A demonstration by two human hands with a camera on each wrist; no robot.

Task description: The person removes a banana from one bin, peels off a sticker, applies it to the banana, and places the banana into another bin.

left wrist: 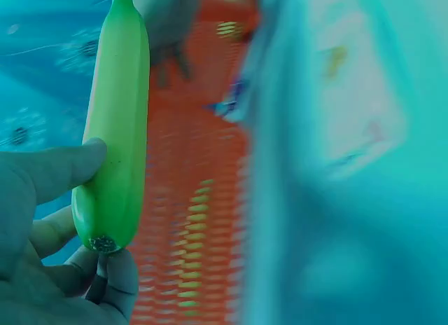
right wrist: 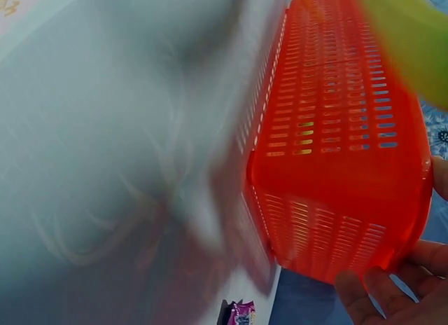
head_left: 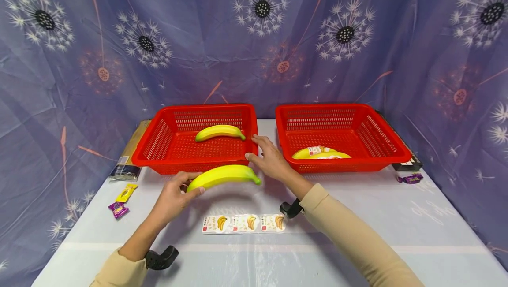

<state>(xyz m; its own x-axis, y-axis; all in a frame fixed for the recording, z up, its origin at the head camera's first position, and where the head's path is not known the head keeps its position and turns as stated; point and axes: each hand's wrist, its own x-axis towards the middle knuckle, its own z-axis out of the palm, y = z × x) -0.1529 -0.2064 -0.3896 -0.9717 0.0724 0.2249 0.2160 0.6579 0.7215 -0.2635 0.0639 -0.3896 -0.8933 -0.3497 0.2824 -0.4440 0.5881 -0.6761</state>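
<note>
My left hand (head_left: 172, 194) holds a banana (head_left: 224, 177) by its blunt end, the stem pointing right, over the table in front of the left red basket (head_left: 166, 162). In the left wrist view, thumb and fingers pinch the banana (left wrist: 119, 129) near its dark tip; it bears no sticker on the side that shows. My right hand (head_left: 274, 159) grips that basket's front right corner, thumb and fingertips at the rim, as the right wrist view shows on the basket (right wrist: 336, 171). Another banana (head_left: 218, 132) lies inside the left basket.
The right red basket (head_left: 345, 164) holds bananas (head_left: 313, 151) with stickers. A strip of banana stickers (head_left: 251, 224) lies in front of me. Candies (head_left: 126, 193) and a package (head_left: 126, 170) are on the left, a purple candy (head_left: 410, 179) and a dark box (head_left: 409, 164) on the right.
</note>
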